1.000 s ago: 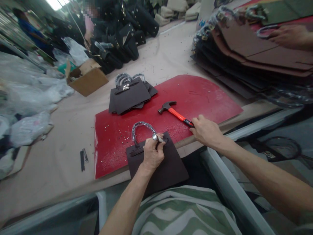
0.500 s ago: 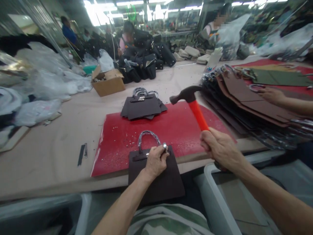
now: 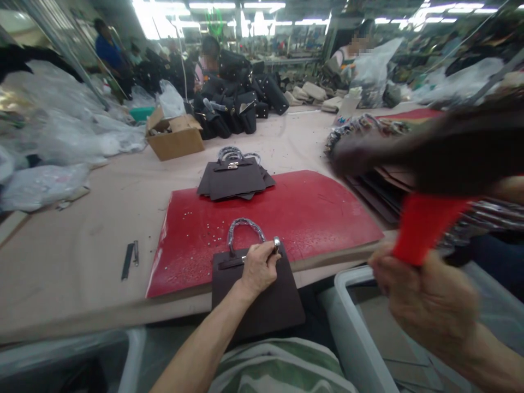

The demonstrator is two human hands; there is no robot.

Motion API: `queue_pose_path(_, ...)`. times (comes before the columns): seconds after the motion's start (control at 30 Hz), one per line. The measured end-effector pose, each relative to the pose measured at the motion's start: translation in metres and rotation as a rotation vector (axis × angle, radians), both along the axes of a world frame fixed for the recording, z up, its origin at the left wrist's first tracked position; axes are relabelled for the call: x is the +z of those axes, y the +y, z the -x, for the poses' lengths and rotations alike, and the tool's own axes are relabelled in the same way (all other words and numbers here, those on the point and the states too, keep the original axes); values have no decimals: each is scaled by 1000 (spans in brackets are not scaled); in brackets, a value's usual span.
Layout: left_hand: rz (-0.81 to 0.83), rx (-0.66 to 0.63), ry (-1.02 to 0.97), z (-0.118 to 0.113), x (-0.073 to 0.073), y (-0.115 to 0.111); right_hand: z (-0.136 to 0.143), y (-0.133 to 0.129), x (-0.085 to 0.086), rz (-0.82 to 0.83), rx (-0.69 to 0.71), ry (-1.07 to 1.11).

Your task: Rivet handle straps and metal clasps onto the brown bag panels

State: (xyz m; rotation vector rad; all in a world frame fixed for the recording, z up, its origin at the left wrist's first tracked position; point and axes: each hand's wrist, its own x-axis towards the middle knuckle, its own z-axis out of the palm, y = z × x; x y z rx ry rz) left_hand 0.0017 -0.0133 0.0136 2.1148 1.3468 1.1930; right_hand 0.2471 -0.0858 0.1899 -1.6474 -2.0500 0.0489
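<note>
My left hand (image 3: 258, 270) is closed around a short metal punch (image 3: 277, 242), whose shiny top sticks up above the fingers. Its lower end is hidden by the hand, over the top right part of a dark brown bag panel (image 3: 262, 308). That panel has a plastic-wrapped handle (image 3: 245, 222) and lies across the near edge of a red mat (image 3: 327, 213). Raised at the right, close to the camera, my right hand (image 3: 434, 305) grips a hammer (image 3: 428, 224) by its red-orange handle. The dark hammer head is blurred by motion.
More brown panels (image 3: 237, 180) are stacked at the mat's far left. A cardboard box (image 3: 176, 143) and black bags (image 3: 229, 112) stand farther back. Two small strips (image 3: 127, 262) lie at left. Grey bins (image 3: 356, 327) flank my lap. A co-worker's hand (image 3: 511, 190) shows behind the hammer.
The hammer has swung up toward the camera and to the right with my right hand. My left hand keeps the punch at the same spot on the panel. The view has shifted slightly.
</note>
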Motion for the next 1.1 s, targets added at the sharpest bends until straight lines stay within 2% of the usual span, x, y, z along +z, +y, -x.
queue_pose_path(0.1,1,4,34,-1,1,0,-3,0,-10,122,165,-124)
queue_pose_path(0.13,0,3,41,-1,2,0,-5,2,-12,169,177,-131)
queue_pose_path(0.27,-15,-1,22,-1,1,0,-14,24,-27,255,71,31)
queue_pose_path(0.4,-23,-3,-22,1,-1,0,-16,61,-74,512,30,85)
queue_pose_path(0.47,-12,-6,-30,1,0,0,-12,75,-98,551,-43,29)
queue_pose_path(0.53,8,-14,-35,2,1,0,-3,83,-113,463,-94,-40)
queue_pose_path(0.6,23,-23,-43,3,2,0,12,86,-121,275,-19,-92)
queue_pose_path(0.67,30,-33,-49,3,4,0,31,86,-127,115,192,-77)
queue_pose_path(0.73,42,-42,-53,2,4,0,50,85,-138,86,408,7)
queue_pose_path(0.77,56,-47,-54,1,4,0,58,86,-146,97,469,44)
queue_pose_path(0.87,154,-39,-133,-2,6,1,72,91,-175,58,468,80)
queue_pose_path(0.93,248,48,-286,3,13,4,74,97,-193,2,441,53)
queue_pose_path(1.0,318,225,-389,24,28,7,72,103,-203,-43,442,9)
queue_pose_path(1.03,332,324,-394,42,37,10,71,105,-206,-63,446,-11)
queue_pose_path(1.1,338,512,-295,93,56,15,69,108,-207,-113,448,-32)
